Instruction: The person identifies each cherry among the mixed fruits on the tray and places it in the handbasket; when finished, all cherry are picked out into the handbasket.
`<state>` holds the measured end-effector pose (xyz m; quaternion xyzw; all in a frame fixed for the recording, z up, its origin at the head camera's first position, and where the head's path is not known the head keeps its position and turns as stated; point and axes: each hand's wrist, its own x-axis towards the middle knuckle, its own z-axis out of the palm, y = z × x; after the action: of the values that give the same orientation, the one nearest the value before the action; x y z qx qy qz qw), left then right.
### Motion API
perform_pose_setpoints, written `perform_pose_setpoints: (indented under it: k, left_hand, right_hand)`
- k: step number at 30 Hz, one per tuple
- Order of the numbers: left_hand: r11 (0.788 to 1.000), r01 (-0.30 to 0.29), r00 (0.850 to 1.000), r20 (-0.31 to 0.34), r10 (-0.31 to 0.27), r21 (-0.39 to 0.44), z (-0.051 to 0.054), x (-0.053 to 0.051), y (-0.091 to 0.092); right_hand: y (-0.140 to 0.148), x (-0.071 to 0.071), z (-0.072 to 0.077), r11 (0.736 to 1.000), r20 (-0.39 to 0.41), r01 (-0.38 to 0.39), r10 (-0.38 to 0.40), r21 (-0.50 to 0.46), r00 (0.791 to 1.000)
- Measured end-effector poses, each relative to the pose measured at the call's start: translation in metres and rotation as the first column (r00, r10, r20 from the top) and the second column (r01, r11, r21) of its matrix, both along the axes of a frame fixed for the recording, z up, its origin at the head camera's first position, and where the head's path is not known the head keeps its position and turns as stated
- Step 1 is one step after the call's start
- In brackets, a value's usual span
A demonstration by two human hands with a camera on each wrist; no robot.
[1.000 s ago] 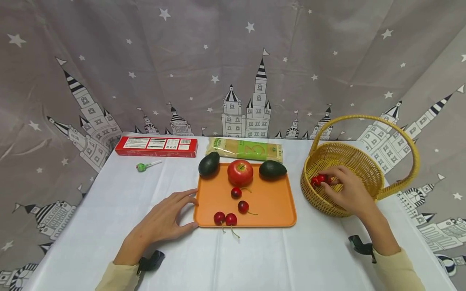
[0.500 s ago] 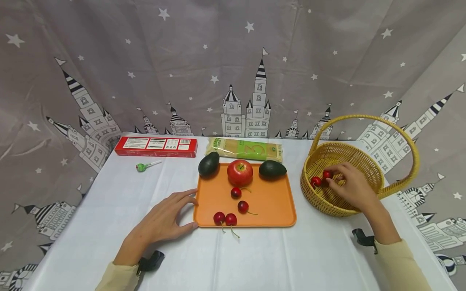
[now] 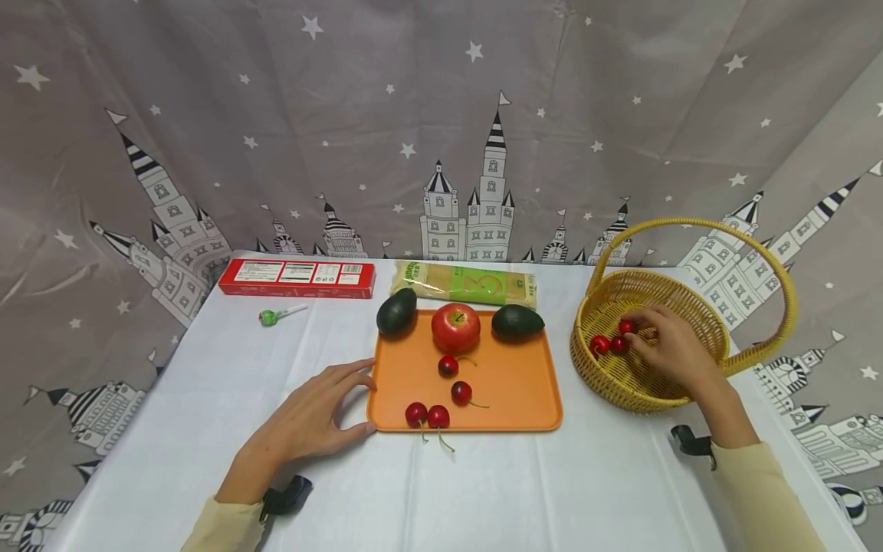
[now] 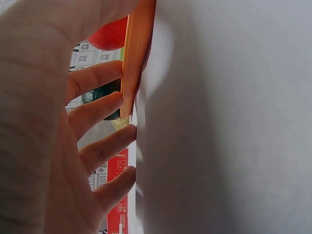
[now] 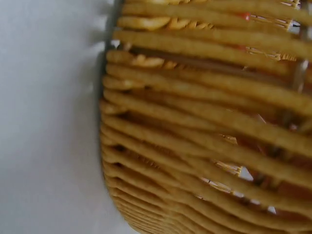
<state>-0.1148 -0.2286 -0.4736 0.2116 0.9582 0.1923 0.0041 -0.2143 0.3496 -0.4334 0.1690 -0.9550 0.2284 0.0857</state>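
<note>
In the head view my left hand (image 3: 313, 414) rests at the left edge of an orange tray (image 3: 520, 391), fingers spread; the left wrist view shows two fingertips against its rim (image 4: 132, 63). On the tray are a red apple (image 3: 455, 328), two dark green avocados (image 3: 396, 313) at its far corners, and several stemmed cherries (image 3: 461, 393). My right hand (image 3: 672, 349) reaches into a yellow wicker basket (image 3: 600, 383). Thumb and forefinger pinch a cherry (image 3: 627, 327) there, beside two other cherries (image 3: 601, 345). Woven basket wall (image 5: 195, 122) fills most of the right wrist view, hiding that hand.
A red box (image 3: 297, 278) and a green-and-yellow packet (image 3: 476, 284) lie along the back of the white-covered table. A green lollipop (image 3: 279, 314) is at left. The basket's tall handle (image 3: 789, 299) arches over its right side.
My right hand has moved slightly right inside the basket, and the cherries there have separated and shifted. My left hand and the tray stay where they were.
</note>
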Motion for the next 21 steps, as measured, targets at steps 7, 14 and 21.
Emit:
perform_pose_setpoints:
  k: [7,14,21]
  left_hand:
    - [1.0,0.005,1.0,-0.005,-0.005,0.003,0.0,0.0,-0.001]
    - [1.0,-0.003,1.0,0.003,0.003,0.004,0.0,0.0,-0.001]
    - [1.0,0.005,1.0,-0.007,-0.005,0.01,0.001,0.001,0.0]
  right_hand:
    - [0.004,-0.006,-0.001,1.0,0.09,0.028,-0.029,0.009,0.996]
    - [0.006,-0.012,-0.001,0.999,0.144,0.036,-0.039,0.024,0.989]
    - [0.008,-0.019,-0.001,0.999,0.176,0.016,-0.024,0.049,0.984]
